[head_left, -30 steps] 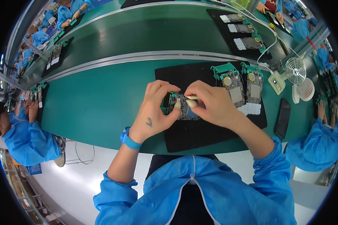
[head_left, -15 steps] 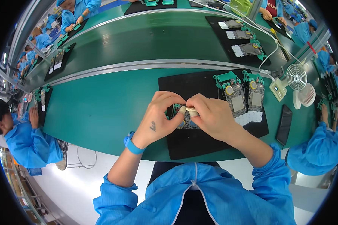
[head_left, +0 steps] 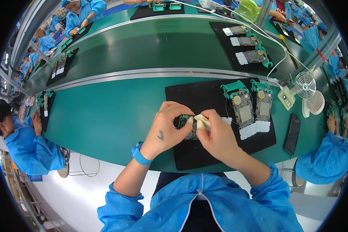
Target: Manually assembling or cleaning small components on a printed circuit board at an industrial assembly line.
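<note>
My left hand (head_left: 164, 129) is closed round the left end of a circuit board (head_left: 193, 134), its thumb pressing on the board's face. At the board's far edge my right hand (head_left: 222, 140) has its thumb and index finger pinched together, touching the left fingertips. Pale finger cots cover several fingertips. Whatever the right fingers pinch is hidden. The board sits over a black mat (head_left: 193, 156). Beyond my right hand on that mat lie two circuit boards (head_left: 244, 113) with green plastic frames and white padded ends.
A black phone (head_left: 292, 134) lies right of the mat, with a small fan (head_left: 305, 83) and a white cable (head_left: 284, 58) behind it. Metal rails (head_left: 139, 76) cross behind the green table (head_left: 100, 120). Co-workers in blue sit left, right and across; more boards (head_left: 245, 41) lie beyond the rail.
My right hand has turned and shifted slightly right and nearer me, its fingers now more upright over the board. The left hand still holds the board. The view has shifted slightly.
</note>
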The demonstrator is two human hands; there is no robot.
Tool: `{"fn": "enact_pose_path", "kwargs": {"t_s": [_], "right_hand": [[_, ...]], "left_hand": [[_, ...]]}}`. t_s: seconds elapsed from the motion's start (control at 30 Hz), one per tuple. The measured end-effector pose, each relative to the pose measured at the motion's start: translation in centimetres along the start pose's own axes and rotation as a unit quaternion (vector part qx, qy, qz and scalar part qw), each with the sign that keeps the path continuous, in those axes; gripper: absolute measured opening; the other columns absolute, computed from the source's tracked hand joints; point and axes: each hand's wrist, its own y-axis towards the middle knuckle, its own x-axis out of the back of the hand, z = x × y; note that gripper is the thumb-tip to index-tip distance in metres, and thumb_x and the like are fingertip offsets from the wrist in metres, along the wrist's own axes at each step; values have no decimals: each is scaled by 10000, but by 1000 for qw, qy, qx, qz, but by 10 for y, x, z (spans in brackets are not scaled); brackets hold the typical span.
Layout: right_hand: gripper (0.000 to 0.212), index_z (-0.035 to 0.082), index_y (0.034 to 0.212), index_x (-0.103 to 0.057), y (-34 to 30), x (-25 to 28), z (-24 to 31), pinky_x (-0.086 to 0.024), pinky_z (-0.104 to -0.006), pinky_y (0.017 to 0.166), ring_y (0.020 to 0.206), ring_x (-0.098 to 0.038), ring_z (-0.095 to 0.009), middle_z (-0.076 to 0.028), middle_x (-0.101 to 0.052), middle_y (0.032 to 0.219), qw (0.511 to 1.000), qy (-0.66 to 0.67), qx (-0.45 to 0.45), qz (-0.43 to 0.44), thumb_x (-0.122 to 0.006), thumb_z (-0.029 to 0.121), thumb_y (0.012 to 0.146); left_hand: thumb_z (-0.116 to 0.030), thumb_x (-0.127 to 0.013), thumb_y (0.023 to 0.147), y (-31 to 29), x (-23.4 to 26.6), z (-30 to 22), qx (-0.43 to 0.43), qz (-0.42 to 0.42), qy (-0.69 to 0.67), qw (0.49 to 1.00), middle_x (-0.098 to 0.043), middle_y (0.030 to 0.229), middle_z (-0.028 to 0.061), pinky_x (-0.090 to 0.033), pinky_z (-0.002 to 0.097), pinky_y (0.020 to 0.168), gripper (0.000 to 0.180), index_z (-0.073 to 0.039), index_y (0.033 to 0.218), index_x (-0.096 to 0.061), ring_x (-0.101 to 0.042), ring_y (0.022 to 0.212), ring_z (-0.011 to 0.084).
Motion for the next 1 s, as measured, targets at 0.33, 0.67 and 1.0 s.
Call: {"fn": "enact_pose_path", "kwargs": {"t_s": [0.33, 0.67, 1.0], "right_hand": [[242, 78, 965, -475, -7, -25, -4, -450, -382, 428, 499, -608, -302, -76, -593, 612, 988, -148, 17, -40, -625, 177, 802], [262, 44, 873, -524, 1, 15, -9, -442, -445, 714, 809, -559, -337, -132, -584, 886, 963, -135, 226, -54, -621, 81, 632], [154, 24, 987, -499, -11, 28, -23, -464, -348, 643, 765, -604, -273, -147, -588, 849, 984, 106, -129, 54, -537, 106, 863]], "left_hand": [[-19, -665, 691, -1, -6, 2, -8, -31, -1, 999, -666, 906, 76, -471, 353, 839, 182, -31, 872, -689, -561, 979, 246], [-15, -672, 662, -19, -8, 3, -68, -64, -12, 996, -633, 904, 82, -453, 378, 853, 196, -27, 854, -635, -535, 981, 294], [-86, -715, 735, -45, -20, -7, 25, -282, 146, 948, -423, 1274, 194, -393, 402, 967, 608, -46, 1288, -466, -448, 1131, 323]]}}
